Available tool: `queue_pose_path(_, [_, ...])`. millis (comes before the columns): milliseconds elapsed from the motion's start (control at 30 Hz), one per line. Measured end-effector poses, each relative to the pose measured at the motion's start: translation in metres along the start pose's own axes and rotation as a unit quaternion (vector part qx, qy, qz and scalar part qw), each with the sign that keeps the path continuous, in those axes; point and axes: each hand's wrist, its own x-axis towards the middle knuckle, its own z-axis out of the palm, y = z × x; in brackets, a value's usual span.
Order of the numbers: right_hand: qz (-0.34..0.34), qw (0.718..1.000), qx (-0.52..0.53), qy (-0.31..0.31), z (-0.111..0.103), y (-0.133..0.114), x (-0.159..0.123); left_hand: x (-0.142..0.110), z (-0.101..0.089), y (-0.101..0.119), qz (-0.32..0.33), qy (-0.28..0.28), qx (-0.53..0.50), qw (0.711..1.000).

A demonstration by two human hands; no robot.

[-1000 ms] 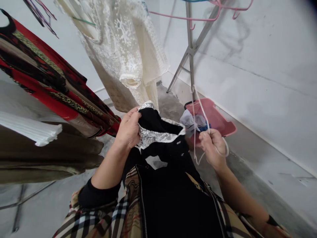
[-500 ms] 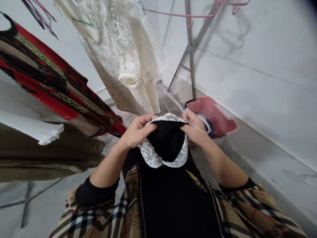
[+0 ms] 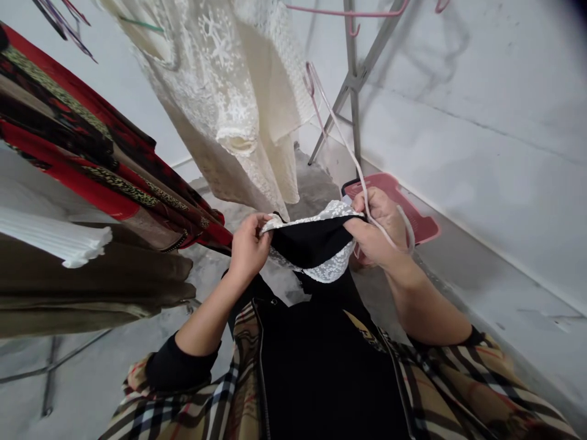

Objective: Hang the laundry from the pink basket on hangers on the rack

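Observation:
Stretched between my hands is a pair of black underpants [image 3: 308, 242] with white lace along the top edge and lower side. My left hand [image 3: 250, 247] pinches the left end of the lace edge. At the other end, my right hand [image 3: 378, 226] grips the edge, thumb on the black inside. A pale pink clothes hanger [image 3: 340, 125] also passes through my right hand, its hook pointing up and its lower loop curving round the wrist side. The fingertips of both hands are partly hidden by the cloth.
A cream lace garment [image 3: 233, 104] hangs just ahead. Red patterned clothes [image 3: 123, 165] and an olive garment [image 3: 105, 275] hang at the left. A pink basket [image 3: 415, 223] stands behind my right hand, near a metal rack leg [image 3: 354, 116] and the white wall [image 3: 495, 165].
My hands have moved apart, pulling the top edge of the underpants wider. My right hand has shifted right and up, and the hanger's hook now stands up in clear view.

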Motion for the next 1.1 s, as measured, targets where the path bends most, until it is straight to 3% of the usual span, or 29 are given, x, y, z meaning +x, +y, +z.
queue_pose_path(67, [-0.003,1.000,-0.014,0.009,-0.002,0.011,0.006,-0.002,0.001,0.003,-0.122,-0.086,-0.179,0.972])
queue_pose_path(133, [0.001,1.000,-0.030,0.000,-0.004,0.021,0.010,-0.004,0.001,0.009,-0.238,-0.155,-0.310,0.907])
queue_pose_path(200, [0.014,0.999,-0.038,-0.033,-0.008,0.026,0.010,-0.005,-0.003,0.017,-0.310,-0.188,-0.375,0.853])
queue_pose_path(267, [0.033,0.997,-0.039,-0.065,-0.016,0.027,0.004,-0.004,-0.008,0.023,-0.352,-0.188,-0.406,0.822])
queue_pose_path(400, [0.078,0.993,0.020,-0.085,-0.045,0.027,-0.023,0.001,-0.015,0.025,-0.389,-0.144,-0.450,0.791])
queue_pose_path(533, [0.076,0.983,0.047,-0.158,-0.076,0.031,-0.041,0.005,-0.016,0.019,-0.387,-0.105,-0.454,0.796])
queue_pose_path(700, [0.037,0.956,-0.138,-0.255,-0.078,0.031,-0.040,0.005,-0.023,0.018,-0.336,-0.105,-0.425,0.834])
queue_pose_path(867, [-0.008,0.952,-0.108,-0.287,-0.032,0.037,-0.034,0.000,-0.017,0.029,-0.259,-0.199,-0.340,0.882])
queue_pose_path(933, [-0.005,0.953,-0.075,-0.292,-0.006,0.038,-0.033,-0.003,-0.010,0.035,-0.171,-0.252,-0.257,0.917])
queue_pose_path(1000, [-0.001,0.964,-0.038,-0.265,0.016,0.038,-0.031,-0.006,-0.005,0.042,-0.041,-0.291,-0.104,0.950])
queue_pose_path(1033, [0.003,0.969,-0.025,-0.248,0.023,0.037,-0.029,-0.007,-0.004,0.045,0.026,-0.293,-0.006,0.956])
queue_pose_path(1100, [0.005,0.976,-0.010,-0.216,0.028,0.036,-0.026,-0.009,-0.005,0.050,0.144,-0.252,0.183,0.939])
